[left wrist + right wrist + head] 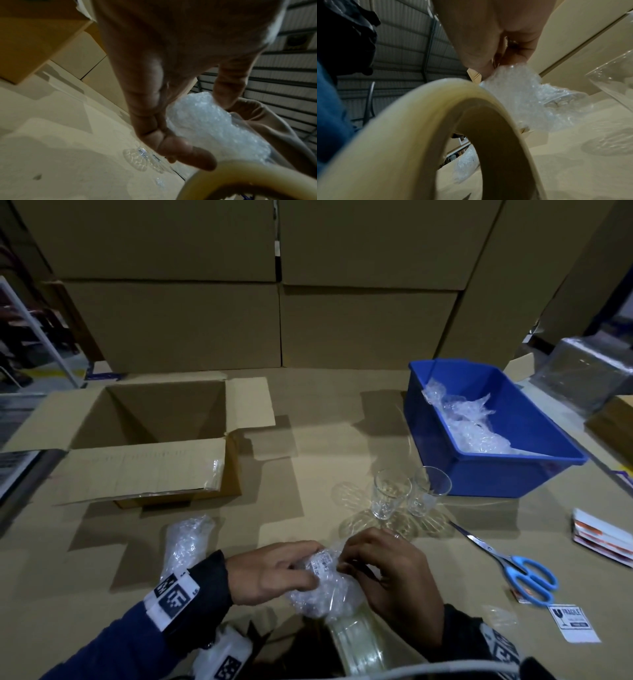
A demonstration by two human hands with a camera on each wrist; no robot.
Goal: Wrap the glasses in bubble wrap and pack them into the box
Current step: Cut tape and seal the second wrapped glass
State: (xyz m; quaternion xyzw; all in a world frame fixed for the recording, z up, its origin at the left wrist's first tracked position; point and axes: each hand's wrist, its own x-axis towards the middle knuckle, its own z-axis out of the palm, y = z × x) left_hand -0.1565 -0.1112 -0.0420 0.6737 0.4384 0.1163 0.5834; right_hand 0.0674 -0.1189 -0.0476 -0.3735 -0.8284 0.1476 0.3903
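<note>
Both hands hold one bubble-wrapped glass (322,587) near the table's front edge. My left hand (274,573) grips its left side, fingers curled round the bundle (211,129). My right hand (383,573) pinches the wrap (513,81) at its upper right end. Two bare glasses (390,493) stand upright just beyond the hands. Another wrapped glass (186,542) lies to the left. The open cardboard box (154,419) sits at the far left, and what lies inside it is hidden.
A roll of clear tape (356,642) stands just under the bundle. A blue bin (493,433) with bubble wrap is at the right. Blue-handled scissors (513,566), a fragile sticker (572,623) and a stack of labels (603,534) lie at the right.
</note>
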